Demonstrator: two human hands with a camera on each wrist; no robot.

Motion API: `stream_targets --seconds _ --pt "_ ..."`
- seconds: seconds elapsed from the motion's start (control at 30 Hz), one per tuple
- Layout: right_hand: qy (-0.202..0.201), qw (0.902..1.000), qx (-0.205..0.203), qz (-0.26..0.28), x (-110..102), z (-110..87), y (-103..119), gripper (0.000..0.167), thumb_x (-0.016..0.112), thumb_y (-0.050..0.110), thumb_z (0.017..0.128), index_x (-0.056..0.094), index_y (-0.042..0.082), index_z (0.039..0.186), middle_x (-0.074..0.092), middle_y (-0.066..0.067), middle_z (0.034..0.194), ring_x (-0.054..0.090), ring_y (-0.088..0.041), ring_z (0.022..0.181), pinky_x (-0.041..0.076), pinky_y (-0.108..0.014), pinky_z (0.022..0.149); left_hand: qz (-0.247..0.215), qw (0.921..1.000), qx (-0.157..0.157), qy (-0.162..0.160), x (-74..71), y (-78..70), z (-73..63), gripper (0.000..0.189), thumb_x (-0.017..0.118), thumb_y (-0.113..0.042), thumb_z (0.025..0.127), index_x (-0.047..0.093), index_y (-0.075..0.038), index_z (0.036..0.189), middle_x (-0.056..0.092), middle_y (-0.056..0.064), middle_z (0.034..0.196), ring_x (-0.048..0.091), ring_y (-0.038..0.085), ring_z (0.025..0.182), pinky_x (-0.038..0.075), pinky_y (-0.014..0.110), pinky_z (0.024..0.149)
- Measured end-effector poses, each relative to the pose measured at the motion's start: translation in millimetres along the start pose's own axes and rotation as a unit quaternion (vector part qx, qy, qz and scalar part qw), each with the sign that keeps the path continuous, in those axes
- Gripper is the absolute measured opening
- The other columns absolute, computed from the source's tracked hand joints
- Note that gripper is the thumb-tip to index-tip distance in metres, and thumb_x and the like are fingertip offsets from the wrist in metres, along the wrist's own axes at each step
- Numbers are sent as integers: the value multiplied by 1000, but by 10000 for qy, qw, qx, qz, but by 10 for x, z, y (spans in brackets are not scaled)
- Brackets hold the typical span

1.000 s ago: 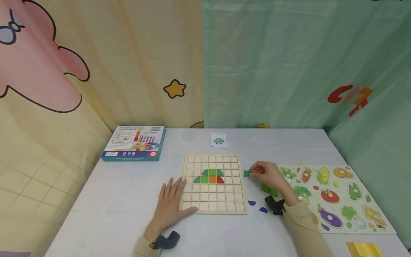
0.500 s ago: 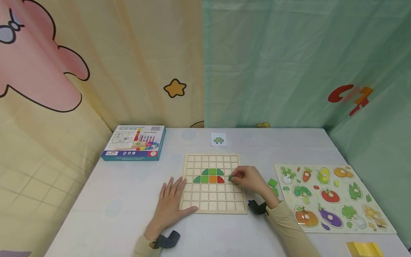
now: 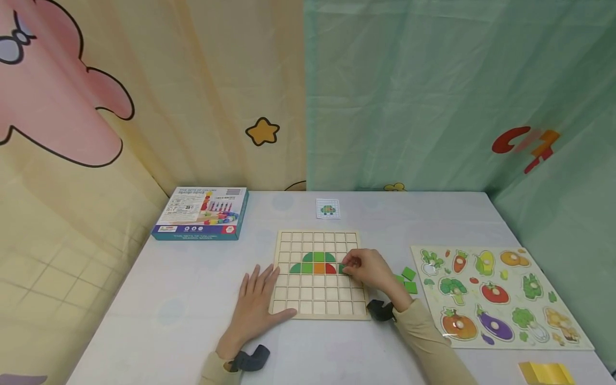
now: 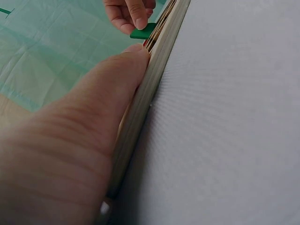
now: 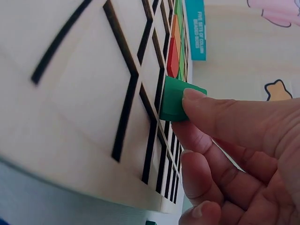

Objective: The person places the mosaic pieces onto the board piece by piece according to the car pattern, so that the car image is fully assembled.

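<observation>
A wooden grid board lies in the middle of the table. Set in its cells are several green tiles, an orange square tile and a red curved tile. My right hand pinches a dark green tile between thumb and finger. That tile is tilted, its lower edge at the grid just right of the red one; whether it is seated in a cell cannot be told. My left hand rests with spread fingers at the board's left edge, the thumb on its lower left corner.
A small pattern card lies behind the board, and a boxed toy set at the back left. Loose green squares sit right of the board, beside a vegetable puzzle. A yellow block is at the front right.
My right hand has moved left with the green tile, from the table beside the board to over its right part. Its wrist now covers the blue half-round pieces. The left hand has stayed put.
</observation>
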State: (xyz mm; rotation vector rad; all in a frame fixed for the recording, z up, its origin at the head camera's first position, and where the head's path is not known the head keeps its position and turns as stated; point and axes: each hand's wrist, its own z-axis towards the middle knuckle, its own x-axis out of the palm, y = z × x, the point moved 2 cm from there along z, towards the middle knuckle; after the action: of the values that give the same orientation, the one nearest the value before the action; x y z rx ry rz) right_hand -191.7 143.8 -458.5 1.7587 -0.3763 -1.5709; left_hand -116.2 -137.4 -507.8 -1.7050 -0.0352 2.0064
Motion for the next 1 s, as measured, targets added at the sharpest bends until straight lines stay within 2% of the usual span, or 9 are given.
stream_targets --seconds 0.43,0.73,1.0 --pt "-102 9991 166 -366 33 20 15 5 74 11 82 70 13 79 59 8 70 51 -9 61 44 -29 58 6 10000 -8 -4 -4 -3 1 101 60 -71 74 32 -8 148 29 11 152 12 36 141 4 53 112" --pt "-330 9965 53 -761 52 8 6 5 77 13 80 73 14 76 61 6 77 52 -8 65 45 -30 59 35 10000 -60 49 -9 -7 4 102 60 -71 74 31 -7 148 28 11 152 11 36 141 2 51 112" --pt "-214 9970 65 -744 45 -33 -1 3 76 12 81 75 10 82 59 7 73 51 -9 65 45 -29 61 46 10000 -30 19 -3 -2 3 102 59 -72 74 31 -8 148 29 11 152 11 36 141 3 51 112"
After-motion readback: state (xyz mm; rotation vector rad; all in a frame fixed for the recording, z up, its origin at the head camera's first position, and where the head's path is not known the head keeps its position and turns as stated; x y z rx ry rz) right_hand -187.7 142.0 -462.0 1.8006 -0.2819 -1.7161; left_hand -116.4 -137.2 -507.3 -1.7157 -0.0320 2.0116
